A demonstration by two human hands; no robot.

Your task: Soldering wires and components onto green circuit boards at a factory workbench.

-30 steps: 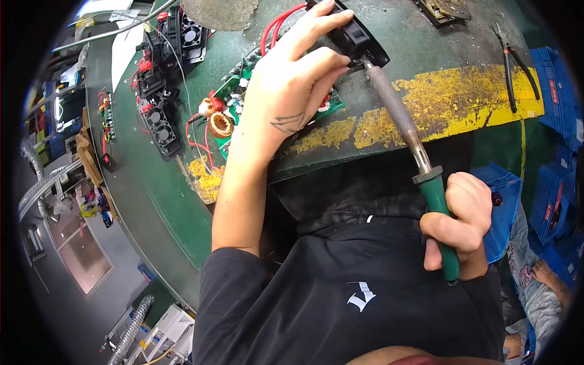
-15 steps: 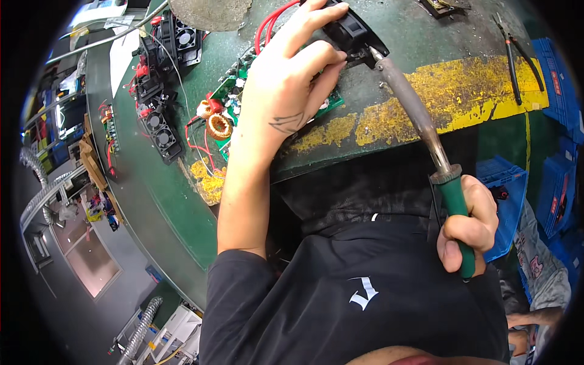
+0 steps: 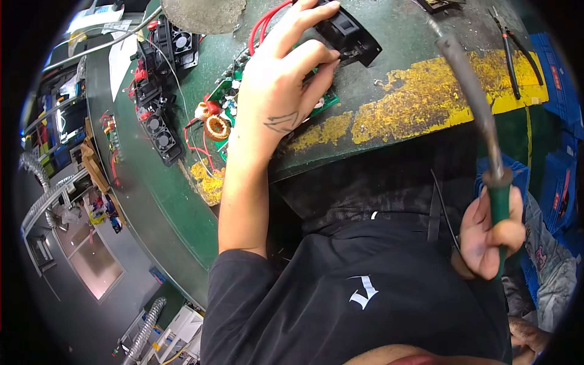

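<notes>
- Blk plastic panel point(image 3: 348, 30): over grn bench point(image 3: 398, 45), near circuit bd point(image 3: 234, 91).
- L hand point(image 3: 277, 76): pinching panel btwn thumb + fingers.
- R hand point(image 3: 490, 234): wrapped rd soldering iron point(image 3: 471, 85) by its grn handle; tip apart from panel.
- Cutters point(image 3: 510, 61) far R on bench; blk fans point(image 3: 161, 134) L.

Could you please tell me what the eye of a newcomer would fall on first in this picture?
Probably first the green-handled soldering iron, held in the right hand at the right side, its tip apart from the black plastic part. That part, held by the left hand at the upper middle, would likely come next. Then the worn yellow paint along the near edge of the bench.
</notes>
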